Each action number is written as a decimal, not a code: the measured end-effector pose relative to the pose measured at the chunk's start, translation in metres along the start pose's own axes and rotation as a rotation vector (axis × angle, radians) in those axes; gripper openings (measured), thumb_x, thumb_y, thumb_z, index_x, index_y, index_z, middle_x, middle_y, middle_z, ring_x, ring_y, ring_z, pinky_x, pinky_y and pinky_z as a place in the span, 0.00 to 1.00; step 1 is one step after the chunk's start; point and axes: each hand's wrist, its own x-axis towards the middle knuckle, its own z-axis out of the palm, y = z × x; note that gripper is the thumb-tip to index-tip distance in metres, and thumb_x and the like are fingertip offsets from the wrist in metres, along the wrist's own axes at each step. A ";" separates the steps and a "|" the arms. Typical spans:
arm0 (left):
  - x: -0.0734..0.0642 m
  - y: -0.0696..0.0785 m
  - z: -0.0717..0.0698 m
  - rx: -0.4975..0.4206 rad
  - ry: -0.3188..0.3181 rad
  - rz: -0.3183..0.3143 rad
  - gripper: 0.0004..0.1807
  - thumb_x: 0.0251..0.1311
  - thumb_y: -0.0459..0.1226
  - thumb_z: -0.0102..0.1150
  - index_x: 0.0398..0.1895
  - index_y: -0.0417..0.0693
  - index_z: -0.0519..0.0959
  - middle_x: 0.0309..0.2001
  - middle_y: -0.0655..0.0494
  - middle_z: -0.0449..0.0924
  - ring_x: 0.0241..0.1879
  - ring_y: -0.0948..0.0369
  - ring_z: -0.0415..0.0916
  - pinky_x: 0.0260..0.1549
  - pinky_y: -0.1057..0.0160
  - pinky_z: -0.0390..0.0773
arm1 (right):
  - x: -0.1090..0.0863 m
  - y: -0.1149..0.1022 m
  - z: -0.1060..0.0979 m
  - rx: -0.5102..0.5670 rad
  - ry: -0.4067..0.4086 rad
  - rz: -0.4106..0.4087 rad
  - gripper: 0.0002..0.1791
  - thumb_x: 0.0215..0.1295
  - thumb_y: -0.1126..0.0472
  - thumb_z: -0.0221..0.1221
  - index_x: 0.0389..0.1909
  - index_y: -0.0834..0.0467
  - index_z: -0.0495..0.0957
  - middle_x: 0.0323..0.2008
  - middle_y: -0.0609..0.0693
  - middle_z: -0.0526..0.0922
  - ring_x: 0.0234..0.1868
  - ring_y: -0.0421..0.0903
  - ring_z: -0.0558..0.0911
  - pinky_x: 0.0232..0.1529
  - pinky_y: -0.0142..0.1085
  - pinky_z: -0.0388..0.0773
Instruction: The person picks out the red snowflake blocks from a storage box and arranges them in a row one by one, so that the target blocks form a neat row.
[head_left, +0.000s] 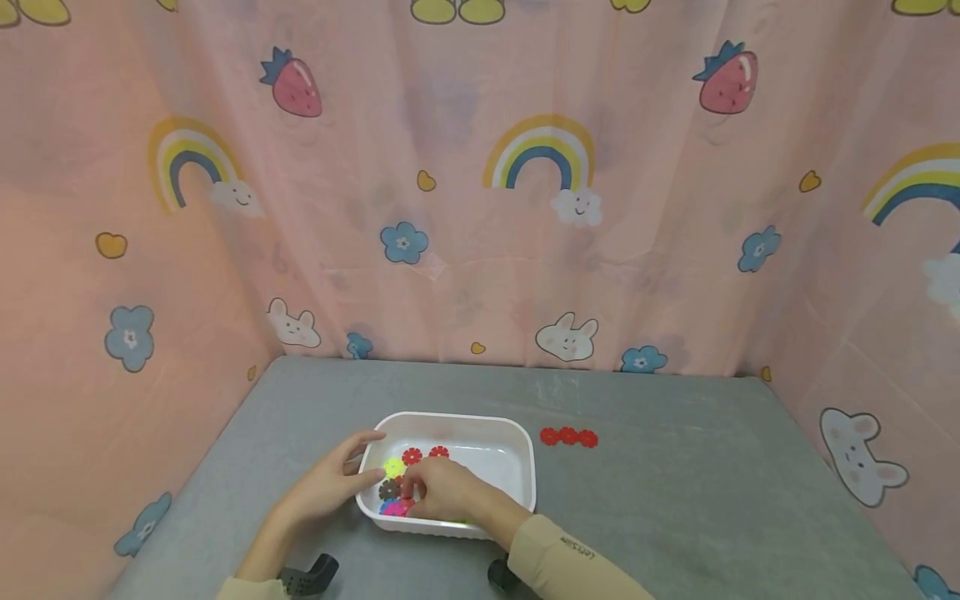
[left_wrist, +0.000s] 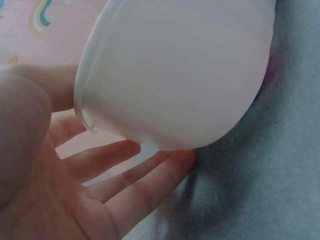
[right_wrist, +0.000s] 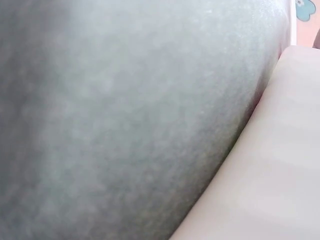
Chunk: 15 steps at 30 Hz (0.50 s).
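Observation:
A white plastic tub [head_left: 495,419] stands on the table with small notched plastic discs inside its left part. Among them are a yellow disc [head_left: 393,467], a red disc [head_left: 412,456], a dark disc [head_left: 388,490] and a pink disc [head_left: 393,507]. My left hand [head_left: 330,483] holds the tub's left end; the left wrist view shows the thumb over the rim and fingers [left_wrist: 145,195] along the outer wall. My right hand [head_left: 446,490] reaches down into the tub, fingers bent among the discs. I cannot tell whether it pinches one; its fingertips are partly hidden.
Three red discs [head_left: 568,437] lie joined in a row on the grey tabletop [head_left: 675,483], right of the tub. A patterned pink curtain [head_left: 465,275] hangs behind and at both sides. In the right wrist view the tub's outer wall [right_wrist: 270,165] fills the lower right.

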 end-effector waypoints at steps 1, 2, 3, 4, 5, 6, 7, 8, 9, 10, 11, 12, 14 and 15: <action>0.000 0.000 0.000 0.001 -0.001 0.000 0.32 0.65 0.43 0.67 0.71 0.54 0.69 0.75 0.35 0.60 0.67 0.32 0.66 0.60 0.37 0.73 | -0.001 0.000 0.000 0.008 0.008 0.003 0.09 0.55 0.59 0.73 0.34 0.47 0.83 0.24 0.39 0.75 0.27 0.35 0.73 0.29 0.28 0.72; 0.000 0.000 0.000 0.001 -0.001 -0.002 0.32 0.65 0.43 0.67 0.71 0.54 0.69 0.75 0.35 0.60 0.67 0.33 0.66 0.60 0.37 0.74 | -0.001 0.001 0.000 0.015 0.016 0.004 0.10 0.55 0.60 0.74 0.33 0.48 0.82 0.23 0.39 0.75 0.27 0.35 0.73 0.29 0.28 0.72; 0.000 0.000 0.000 0.001 -0.001 -0.004 0.32 0.65 0.43 0.67 0.71 0.54 0.69 0.75 0.35 0.60 0.67 0.33 0.66 0.60 0.37 0.74 | -0.001 0.001 0.000 0.023 0.024 0.004 0.11 0.54 0.61 0.74 0.32 0.48 0.80 0.23 0.39 0.75 0.26 0.35 0.73 0.29 0.28 0.72; 0.000 0.000 0.000 0.000 -0.001 -0.006 0.32 0.66 0.43 0.67 0.71 0.54 0.69 0.75 0.35 0.60 0.67 0.33 0.67 0.60 0.37 0.74 | -0.002 0.002 -0.001 0.037 0.030 0.005 0.12 0.53 0.62 0.74 0.32 0.48 0.79 0.23 0.40 0.74 0.26 0.36 0.72 0.29 0.28 0.72; 0.000 0.000 0.000 0.000 -0.001 -0.008 0.32 0.66 0.43 0.67 0.71 0.54 0.69 0.75 0.35 0.60 0.67 0.33 0.67 0.60 0.37 0.74 | -0.002 0.002 -0.001 0.055 0.035 0.007 0.13 0.53 0.63 0.74 0.31 0.49 0.78 0.22 0.40 0.74 0.26 0.36 0.72 0.29 0.29 0.71; -0.001 0.000 0.000 0.000 0.000 -0.010 0.32 0.65 0.43 0.67 0.71 0.54 0.69 0.75 0.35 0.60 0.67 0.33 0.67 0.60 0.37 0.74 | -0.003 0.003 -0.001 0.074 0.038 0.011 0.14 0.53 0.64 0.73 0.31 0.49 0.77 0.22 0.41 0.73 0.26 0.36 0.72 0.28 0.29 0.71; -0.001 0.000 0.000 -0.001 0.000 -0.014 0.32 0.65 0.43 0.67 0.71 0.54 0.69 0.75 0.35 0.60 0.67 0.33 0.66 0.59 0.37 0.74 | -0.003 0.003 -0.002 0.089 0.040 0.014 0.14 0.53 0.64 0.73 0.31 0.49 0.76 0.22 0.41 0.73 0.26 0.36 0.72 0.28 0.29 0.71; -0.001 0.001 0.001 -0.002 0.001 -0.018 0.32 0.65 0.43 0.67 0.71 0.54 0.69 0.75 0.35 0.60 0.67 0.32 0.66 0.59 0.37 0.74 | -0.003 0.003 -0.002 0.095 0.044 0.010 0.15 0.52 0.65 0.73 0.31 0.49 0.76 0.21 0.41 0.73 0.26 0.36 0.72 0.28 0.28 0.71; -0.002 0.001 0.001 -0.003 0.002 -0.022 0.32 0.65 0.43 0.67 0.71 0.54 0.69 0.75 0.35 0.60 0.67 0.32 0.66 0.59 0.37 0.74 | -0.004 0.004 -0.003 0.102 0.045 0.009 0.15 0.53 0.65 0.72 0.31 0.49 0.75 0.21 0.41 0.73 0.26 0.36 0.71 0.28 0.28 0.71; -0.002 0.001 0.001 -0.003 0.002 -0.024 0.32 0.65 0.44 0.67 0.71 0.54 0.69 0.75 0.35 0.60 0.67 0.33 0.66 0.59 0.37 0.74 | -0.004 0.004 -0.004 0.099 0.047 0.002 0.15 0.53 0.66 0.72 0.31 0.49 0.75 0.20 0.41 0.73 0.26 0.36 0.71 0.28 0.28 0.71; -0.002 0.001 0.001 -0.004 0.002 -0.026 0.32 0.65 0.44 0.67 0.71 0.55 0.69 0.75 0.35 0.60 0.67 0.32 0.66 0.59 0.37 0.74 | -0.005 0.004 -0.005 0.097 0.050 -0.003 0.14 0.53 0.66 0.71 0.31 0.49 0.75 0.20 0.41 0.73 0.26 0.36 0.71 0.28 0.28 0.71; -0.002 0.001 0.001 -0.005 0.001 -0.027 0.32 0.65 0.44 0.67 0.72 0.55 0.69 0.75 0.35 0.60 0.67 0.32 0.66 0.59 0.36 0.74 | -0.005 0.004 -0.005 0.099 0.052 -0.002 0.14 0.54 0.66 0.71 0.31 0.49 0.75 0.21 0.41 0.73 0.26 0.36 0.72 0.29 0.28 0.71; -0.001 0.001 0.001 -0.007 -0.002 -0.026 0.33 0.65 0.44 0.67 0.72 0.54 0.68 0.75 0.35 0.59 0.68 0.32 0.65 0.60 0.36 0.73 | -0.007 0.003 -0.007 0.105 0.053 0.005 0.13 0.55 0.67 0.71 0.31 0.49 0.76 0.22 0.41 0.74 0.26 0.37 0.73 0.29 0.28 0.72; -0.001 0.001 0.001 -0.006 -0.004 -0.025 0.33 0.65 0.45 0.67 0.72 0.54 0.68 0.75 0.35 0.59 0.68 0.32 0.65 0.60 0.36 0.73 | -0.008 0.003 -0.009 0.112 0.052 0.015 0.13 0.55 0.67 0.70 0.31 0.48 0.76 0.22 0.41 0.74 0.26 0.37 0.73 0.29 0.28 0.72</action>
